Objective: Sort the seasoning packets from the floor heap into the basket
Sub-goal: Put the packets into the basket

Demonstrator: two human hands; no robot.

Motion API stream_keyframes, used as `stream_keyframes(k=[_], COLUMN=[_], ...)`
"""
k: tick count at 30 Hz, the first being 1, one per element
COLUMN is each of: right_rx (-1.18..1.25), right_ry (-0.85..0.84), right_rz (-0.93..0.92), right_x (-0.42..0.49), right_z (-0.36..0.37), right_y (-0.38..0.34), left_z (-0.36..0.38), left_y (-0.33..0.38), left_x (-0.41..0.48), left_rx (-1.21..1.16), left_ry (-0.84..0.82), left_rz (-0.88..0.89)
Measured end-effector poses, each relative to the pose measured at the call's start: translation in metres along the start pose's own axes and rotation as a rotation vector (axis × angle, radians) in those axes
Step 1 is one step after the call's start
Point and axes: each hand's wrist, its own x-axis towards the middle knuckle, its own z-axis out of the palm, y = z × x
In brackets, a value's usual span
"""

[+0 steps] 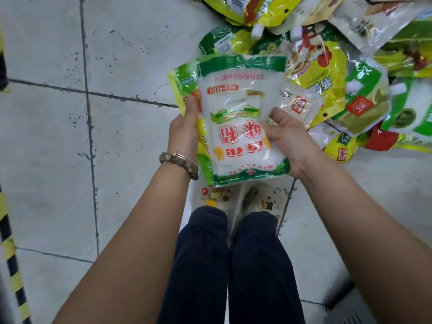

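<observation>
A white seasoning packet [240, 113] with green borders and red print is held up over the floor, with a yellow-green packet [184, 83] stacked behind it. My left hand [184, 129] grips the stack's left edge, thumb on the front. My right hand [289, 141] holds the white packet's right side, with a small clear packet [301, 106] bearing a red label just beyond its fingers. The heap of seasoning packets [350, 66] lies on the floor at the upper right. No basket is in view.
Grey floor tiles [46, 136] spread to the left. A yellow-and-black striped bar [11, 265] runs along the left edge. My legs and pale clogs [264, 202] stand directly below the packets.
</observation>
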Motion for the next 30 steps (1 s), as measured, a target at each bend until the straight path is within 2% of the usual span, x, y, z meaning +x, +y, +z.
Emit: stream_keyframes(k=[3,7,10,14,16,21,24,26,30], right_rx=[-0.286,-0.724,-1.041,-1.199,-1.272,-1.691,-1.763,-1.706,-1.224], right_ry=[0.142,0.201,0.222,0.445,0.503,0.385,0.393,0.386,0.337], right_rz=[-0.035,-0.078,-0.156,-0.303,-0.331,-0.24,-0.153,-0.066,-0.096], right_x=[0.005,0.0,0.0,0.029,0.05,0.079,0.082,0.082,0.075], right_z=[0.001,0.014,0.01,-0.011,-0.019,-0.021,-0.014,-0.015,-0.021], right_y=[0.016,0.034,0.029,-0.001,-0.019,-0.032,-0.038,-0.041,-0.032], left_z=[0.0,-0.007,-0.014,-0.023,-0.026,-0.024,-0.021,-0.018,-0.015], left_y=[-0.007,-0.018,-0.022,-0.03,-0.035,-0.038,-0.035,-0.032,-0.027], left_x=[-0.005,-0.014,-0.014,-0.014,-0.012,-0.011,-0.01,-0.008,-0.008], left_rx=[-0.038,0.077,0.055,0.01,-0.067,-0.181,-0.187,-0.182,-0.139], left_ry=[-0.072,-0.182,-0.076,0.091,0.146,0.182,0.181,0.17,0.133], left_rz=[-0.042,0.005,-0.005,-0.065,-0.117,-0.181,-0.199,-0.199,-0.16])
